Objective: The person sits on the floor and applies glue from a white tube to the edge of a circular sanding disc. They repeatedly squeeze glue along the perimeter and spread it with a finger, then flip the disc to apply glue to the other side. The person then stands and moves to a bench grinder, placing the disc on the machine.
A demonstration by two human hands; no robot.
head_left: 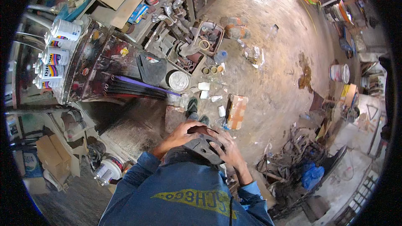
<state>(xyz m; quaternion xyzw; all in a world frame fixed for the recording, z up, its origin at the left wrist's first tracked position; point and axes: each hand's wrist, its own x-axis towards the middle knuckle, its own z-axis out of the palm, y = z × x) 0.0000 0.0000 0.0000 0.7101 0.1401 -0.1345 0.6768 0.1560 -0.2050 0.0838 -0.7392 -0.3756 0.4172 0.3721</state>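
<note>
Close in front of my body is a dark grey, curved, rigid-looking part (203, 147) with small holes; its exact kind I cannot make out. My left hand (181, 134) grips its left side, with the fingers reaching over the far edge. On the right side, my right hand (227, 147) lies with bent fingers over the part's surface and edge. A reddish-brown sheet or inner face (198, 129) shows between the fingertips at the far edge. Both hands look dusty. The underside of the part is hidden.
A taped cardboard box (237, 111) and a white-lidded bucket (179, 81) stand on the floor ahead. Paint cans (56, 56) line the left bench. Crates of scraps (208, 35) lie beyond. At right are a scrap heap (289, 159) and another bucket (339, 73).
</note>
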